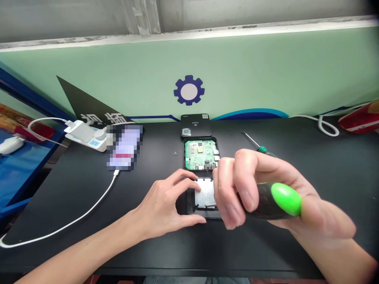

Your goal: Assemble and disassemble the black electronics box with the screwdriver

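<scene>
My right hand (260, 193) is wrapped round a screwdriver with a black and bright green handle (278, 199), held over a small black device case with a silver metal plate (204, 193) inside. My left hand (167, 201) rests on the left edge of that case (189, 205), fingers curled against it and thumb along its front. Just behind lies a second open black case showing a green circuit board (200, 154). A black lid (195, 125) lies beyond that. The screwdriver's tip is hidden behind my fingers.
A thin screwdriver with a green grip (257, 146) lies right of the circuit board. Tiny screws (174, 153) sit to its left. A phone (124, 146) on a white cable (89, 209), a white power strip (89, 136) and a red object (359, 118) lie around the black table.
</scene>
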A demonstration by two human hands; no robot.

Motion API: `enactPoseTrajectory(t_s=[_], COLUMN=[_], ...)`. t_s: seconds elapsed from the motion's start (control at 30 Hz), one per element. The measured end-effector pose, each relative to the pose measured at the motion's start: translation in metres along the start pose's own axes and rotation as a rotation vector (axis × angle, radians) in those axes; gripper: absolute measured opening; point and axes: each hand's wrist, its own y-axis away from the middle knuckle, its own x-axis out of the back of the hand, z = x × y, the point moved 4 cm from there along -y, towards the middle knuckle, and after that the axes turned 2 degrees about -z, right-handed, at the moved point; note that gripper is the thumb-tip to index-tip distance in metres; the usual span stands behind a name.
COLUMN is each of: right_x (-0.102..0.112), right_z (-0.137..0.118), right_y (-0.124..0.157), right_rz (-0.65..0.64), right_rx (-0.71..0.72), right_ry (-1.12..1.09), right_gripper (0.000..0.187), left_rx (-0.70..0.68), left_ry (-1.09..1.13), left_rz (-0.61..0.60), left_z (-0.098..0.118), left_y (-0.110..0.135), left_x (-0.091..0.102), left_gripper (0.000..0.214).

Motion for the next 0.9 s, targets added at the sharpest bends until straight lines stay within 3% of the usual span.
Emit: enactPoseTrajectory(t_s=[0.1, 0.2, 0.43, 0.57, 0.77, 0.9], right_x=[-0.002, 0.002, 0.001, 0.000, -0.004, -0.009], right_z=[0.008, 0.015, 0.007, -0.002, -0.001, 0.004], right_y=[0.000, -0.001, 0.002, 0.003, -0.006, -0.004], right_rz=[-0.089, -0.073, 0.004, -0.023, 0.029, 0.018], right_rx=[-0.026, 0.011, 0.011, -0.012, -0.028, -0.046], right_ry=[-0.126, -0.149, -0.091, -0.074, -0.112, -0.193], right_gripper=[0.046, 0.064, 0.039, 0.048, 0.030, 0.045], left_rx=[0.003, 0.018, 0.013, 0.019, 0.024, 0.023], left_ry=[0.002, -0.009, -0.012, -0.011, -0.020, -0.026], left_rz=[0.001, -0.007, -0.008, -0.017, -0.021, -0.024], left_z=[0.000, 0.000, 0.001, 0.002, 0.001, 0.002], left_y=[0.000, -0.001, 0.000, 0.001, 0.002, 0.001], left_x=[-0.001, -0.001, -0.001, -0.002, -0.001, -0.001], left_gripper=[0.047, 0.049, 0.052, 0.047, 0.046, 0.047])
